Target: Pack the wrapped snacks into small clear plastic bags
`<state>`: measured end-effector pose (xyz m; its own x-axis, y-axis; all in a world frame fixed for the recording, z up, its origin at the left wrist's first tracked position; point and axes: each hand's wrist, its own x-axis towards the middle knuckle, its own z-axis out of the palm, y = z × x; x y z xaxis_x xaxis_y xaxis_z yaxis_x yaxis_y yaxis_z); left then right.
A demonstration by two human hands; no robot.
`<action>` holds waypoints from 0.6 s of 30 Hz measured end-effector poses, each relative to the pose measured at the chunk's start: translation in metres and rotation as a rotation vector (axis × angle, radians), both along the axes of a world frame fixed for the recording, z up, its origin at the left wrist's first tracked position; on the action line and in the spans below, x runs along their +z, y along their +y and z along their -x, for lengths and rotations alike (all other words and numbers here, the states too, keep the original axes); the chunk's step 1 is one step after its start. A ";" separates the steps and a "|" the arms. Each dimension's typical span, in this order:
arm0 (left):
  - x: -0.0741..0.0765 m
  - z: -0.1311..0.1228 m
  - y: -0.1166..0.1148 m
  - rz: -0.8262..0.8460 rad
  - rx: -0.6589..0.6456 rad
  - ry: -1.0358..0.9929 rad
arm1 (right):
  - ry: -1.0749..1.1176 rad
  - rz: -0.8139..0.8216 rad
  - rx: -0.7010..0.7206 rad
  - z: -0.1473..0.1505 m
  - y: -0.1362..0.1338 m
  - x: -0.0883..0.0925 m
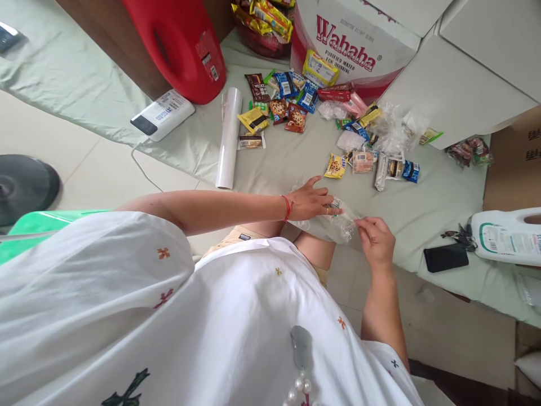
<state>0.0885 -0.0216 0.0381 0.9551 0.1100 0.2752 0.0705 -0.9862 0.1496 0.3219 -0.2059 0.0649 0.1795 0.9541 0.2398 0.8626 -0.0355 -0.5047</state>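
My left hand (311, 200), with a red string bracelet and a ring, lies over a sheet or bag of clear plastic (347, 226) at the table's front edge, fingers spread. Beneath its fingertips a small packet (336, 204) partly shows through the plastic; its kind is hidden. To the right, my right hand (376, 239) pinches the plastic's edge between thumb and fingers and holds it stretched. Just beyond the hands lie a yellow cookie packet (336, 166) and a pinkish wrapped snack (362, 162).
A roll of clear film (229, 138) lies left of several snack packets (296, 117). Behind stand a Wahaha carton (350, 34), a red jug (186, 51) and a snack bowl (266, 45). Rightward are a black phone (446, 258), keys (460, 235) and a white bottle (505, 237).
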 end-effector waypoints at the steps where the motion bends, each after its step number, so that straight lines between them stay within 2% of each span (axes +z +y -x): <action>1: -0.001 0.000 0.000 -0.004 -0.013 0.016 | 0.017 0.033 0.010 0.001 -0.014 -0.006; 3: -0.003 0.002 0.000 -0.001 -0.023 0.034 | 0.064 0.085 -0.033 0.004 -0.041 -0.018; 6: -0.009 0.004 0.000 0.028 -0.020 0.028 | 0.192 0.044 -0.317 0.013 -0.071 -0.036; 8: -0.014 0.006 0.000 0.056 -0.022 0.023 | 0.346 -0.027 -0.554 0.018 -0.078 -0.042; 10: -0.018 0.008 0.001 0.078 -0.027 0.029 | 0.506 -0.072 -0.694 0.022 -0.073 -0.045; 12: -0.022 0.009 0.002 0.091 -0.031 0.043 | 0.603 -0.079 -0.717 0.022 -0.056 -0.044; 14: -0.024 0.011 0.004 0.092 -0.038 0.062 | 0.658 -0.022 -0.664 0.020 -0.032 -0.041; 18: -0.025 0.012 0.008 0.092 -0.046 0.088 | 0.801 0.291 -0.463 0.019 0.007 -0.031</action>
<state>0.0765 -0.0136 0.0133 0.9797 0.0869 0.1806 0.0429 -0.9711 0.2346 0.3029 -0.1989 0.0342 0.5599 0.7501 -0.3519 0.1357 -0.5019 -0.8542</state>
